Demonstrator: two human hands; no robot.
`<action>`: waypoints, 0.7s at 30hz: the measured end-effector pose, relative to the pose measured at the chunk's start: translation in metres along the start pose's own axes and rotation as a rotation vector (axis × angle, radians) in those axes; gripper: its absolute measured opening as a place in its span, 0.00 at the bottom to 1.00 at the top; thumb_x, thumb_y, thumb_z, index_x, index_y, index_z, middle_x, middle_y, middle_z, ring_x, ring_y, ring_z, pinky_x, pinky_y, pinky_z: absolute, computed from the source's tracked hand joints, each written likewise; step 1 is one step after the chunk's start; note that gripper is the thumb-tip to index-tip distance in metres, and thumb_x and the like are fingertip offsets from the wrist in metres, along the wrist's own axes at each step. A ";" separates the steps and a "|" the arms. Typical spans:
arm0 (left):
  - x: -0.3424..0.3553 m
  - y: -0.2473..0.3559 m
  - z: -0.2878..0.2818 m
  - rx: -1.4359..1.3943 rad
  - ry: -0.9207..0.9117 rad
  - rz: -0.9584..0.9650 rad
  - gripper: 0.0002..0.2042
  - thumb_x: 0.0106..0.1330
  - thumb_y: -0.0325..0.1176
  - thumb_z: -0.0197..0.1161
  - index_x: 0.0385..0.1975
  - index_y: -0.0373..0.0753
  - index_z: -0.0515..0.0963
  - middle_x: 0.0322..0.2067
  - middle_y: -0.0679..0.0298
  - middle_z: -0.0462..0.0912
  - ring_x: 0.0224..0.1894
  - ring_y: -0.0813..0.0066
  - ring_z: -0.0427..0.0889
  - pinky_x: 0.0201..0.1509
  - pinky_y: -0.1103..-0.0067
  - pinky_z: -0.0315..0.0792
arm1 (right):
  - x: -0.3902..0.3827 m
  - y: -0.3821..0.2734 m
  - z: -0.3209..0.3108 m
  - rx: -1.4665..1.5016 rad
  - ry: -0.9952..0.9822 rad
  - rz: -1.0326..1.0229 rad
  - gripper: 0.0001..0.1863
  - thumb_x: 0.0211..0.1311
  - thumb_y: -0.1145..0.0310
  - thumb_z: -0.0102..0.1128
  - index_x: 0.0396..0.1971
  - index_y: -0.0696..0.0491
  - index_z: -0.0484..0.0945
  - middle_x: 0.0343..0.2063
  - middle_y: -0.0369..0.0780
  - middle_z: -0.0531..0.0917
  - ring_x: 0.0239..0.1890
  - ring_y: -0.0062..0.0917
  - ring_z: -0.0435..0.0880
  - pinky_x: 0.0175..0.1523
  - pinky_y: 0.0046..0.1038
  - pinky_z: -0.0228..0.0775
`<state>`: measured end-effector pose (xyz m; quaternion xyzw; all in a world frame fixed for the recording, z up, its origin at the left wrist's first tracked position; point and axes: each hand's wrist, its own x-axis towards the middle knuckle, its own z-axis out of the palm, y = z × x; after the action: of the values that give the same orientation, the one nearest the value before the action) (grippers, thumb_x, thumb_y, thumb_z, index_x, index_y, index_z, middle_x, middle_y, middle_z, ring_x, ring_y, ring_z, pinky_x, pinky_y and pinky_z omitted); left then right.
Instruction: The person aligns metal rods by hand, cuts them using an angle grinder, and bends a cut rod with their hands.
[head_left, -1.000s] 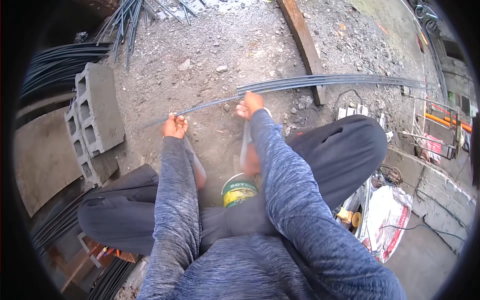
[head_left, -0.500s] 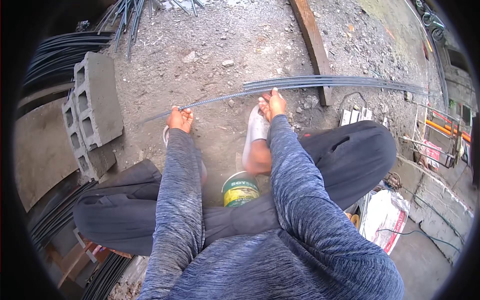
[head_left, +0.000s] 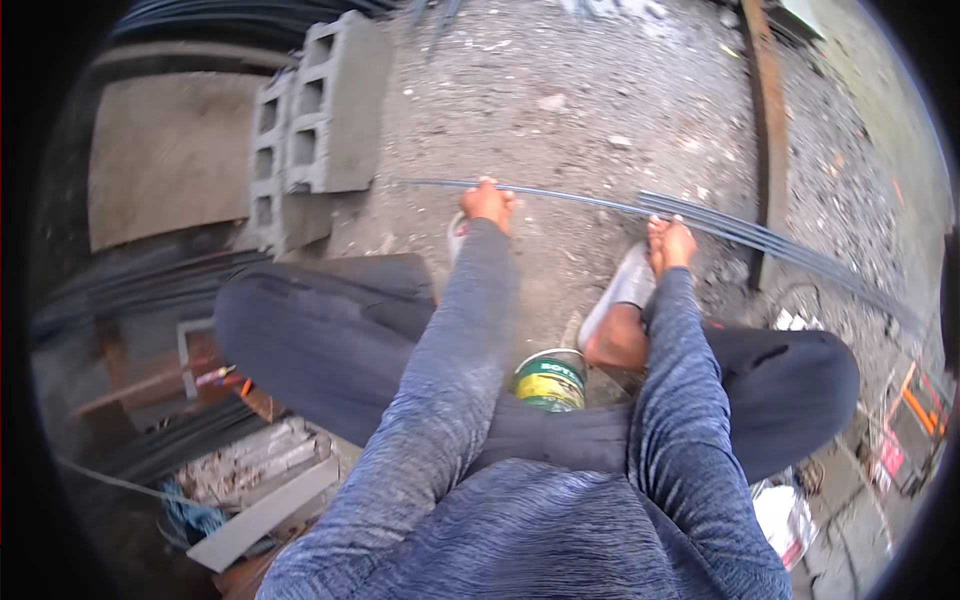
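Note:
A long thin steel rebar (head_left: 570,197) lies across both my hands, just above the ground. My left hand (head_left: 487,206) is closed round it towards its left end, with a short length sticking out beyond. Farther right, my right hand (head_left: 672,243) pinches the same rebar, close to the left ends of several more rebars (head_left: 810,257) that run off to the right. That bunch passes over the near end of a wooden beam (head_left: 765,130). Below my hands a green and yellow bucket (head_left: 550,381) stands between my legs.
Grey hollow concrete blocks (head_left: 345,110) stand at the left, beside a flat brown board (head_left: 165,160). Dark bars (head_left: 230,20) are piled behind them. Scrap wood and a pale plank (head_left: 262,513) lie at the lower left. The ground is gritty, with loose stones.
My view has swung left, so blocks, bucket and rebars appear farther right, with some blur. Both hands keep hold of the same rebar.

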<state>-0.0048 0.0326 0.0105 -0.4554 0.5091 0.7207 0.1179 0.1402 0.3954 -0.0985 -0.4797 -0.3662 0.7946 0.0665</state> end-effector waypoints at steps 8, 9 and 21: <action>0.017 0.028 -0.047 0.018 0.025 -0.016 0.09 0.78 0.39 0.52 0.41 0.39 0.70 0.23 0.61 0.78 0.21 0.71 0.79 0.23 0.74 0.75 | -0.064 0.016 0.088 -0.009 0.136 0.035 0.13 0.79 0.61 0.46 0.41 0.57 0.65 0.37 0.49 0.82 0.38 0.40 0.88 0.39 0.33 0.85; 0.017 0.029 -0.043 0.019 0.023 -0.017 0.09 0.78 0.39 0.52 0.41 0.39 0.70 0.23 0.61 0.78 0.21 0.71 0.79 0.23 0.74 0.75 | -0.065 0.015 0.089 -0.009 0.138 0.034 0.13 0.79 0.61 0.46 0.41 0.57 0.65 0.37 0.49 0.82 0.38 0.40 0.88 0.39 0.33 0.85; 0.034 0.044 -0.058 0.019 0.061 0.026 0.10 0.77 0.38 0.54 0.41 0.37 0.68 0.23 0.59 0.77 0.20 0.70 0.79 0.20 0.73 0.76 | -0.091 0.029 0.119 0.020 0.082 -0.020 0.12 0.80 0.66 0.43 0.44 0.62 0.67 0.39 0.54 0.83 0.41 0.39 0.89 0.44 0.33 0.86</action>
<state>-0.0208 -0.0465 0.0079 -0.4694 0.5251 0.7031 0.0976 0.0991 0.2714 -0.0205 -0.5077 -0.3600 0.7770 0.0940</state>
